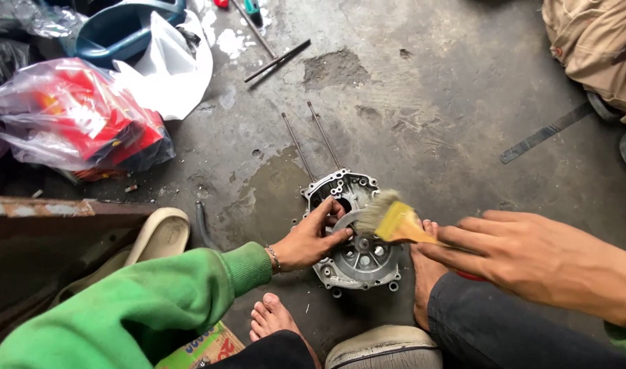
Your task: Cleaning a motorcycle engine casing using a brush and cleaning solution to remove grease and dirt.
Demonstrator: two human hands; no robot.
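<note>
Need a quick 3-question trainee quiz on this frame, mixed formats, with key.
1. True or false: the right hand holds a paintbrush with its bristles over the engine case.
2. Multiple choice: where does the left hand rest? A) on the red plastic bag B) on the engine case C) on the sandal D) on the floor
3. Fill in: two long thin ____ stick out from the far end of the engine case along the concrete floor.

Key: 1 true; 2 B; 3 studs (rods)
</note>
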